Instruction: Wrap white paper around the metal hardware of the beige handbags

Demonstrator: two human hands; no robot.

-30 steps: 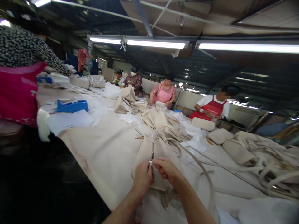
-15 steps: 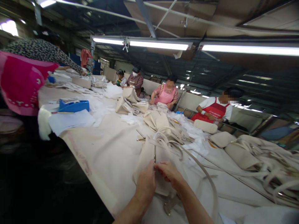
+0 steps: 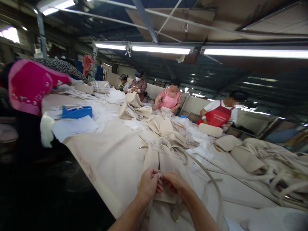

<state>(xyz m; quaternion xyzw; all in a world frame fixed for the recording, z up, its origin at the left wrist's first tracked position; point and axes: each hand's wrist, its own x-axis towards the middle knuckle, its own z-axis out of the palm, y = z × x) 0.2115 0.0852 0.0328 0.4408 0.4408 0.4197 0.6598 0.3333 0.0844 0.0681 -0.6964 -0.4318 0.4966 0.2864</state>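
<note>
A cream handbag [image 3: 166, 160] lies on the table in front of me, with a gold-toothed zipper [image 3: 158, 159] running down its top. My left hand [image 3: 148, 184] is closed in a pinch at the near end of the zipper, where a small pale bit shows at the zipper pull [image 3: 159, 172]. From the other side my right hand [image 3: 175, 182] also pinches there, its fingertips almost touching those of the left. The fingers partly hide the pull. A long strap [image 3: 209, 173] curves from the bag along its right side.
Beyond the bag lie more cream bags [image 3: 166, 126] and white wrapping [image 3: 204, 147]. A heap of bags and straps [image 3: 264, 163] fills the right. At left are a blue tray [image 3: 77, 112] and white sheets [image 3: 74, 128]. Several co-workers, one in a red apron [image 3: 220, 115], surround the table [image 3: 103, 160].
My left hand has turned from lying along the bag's side to a pinch at the zipper pull. Both hands sit slightly lower. The co-worker in pink at left bends further over the table.
</note>
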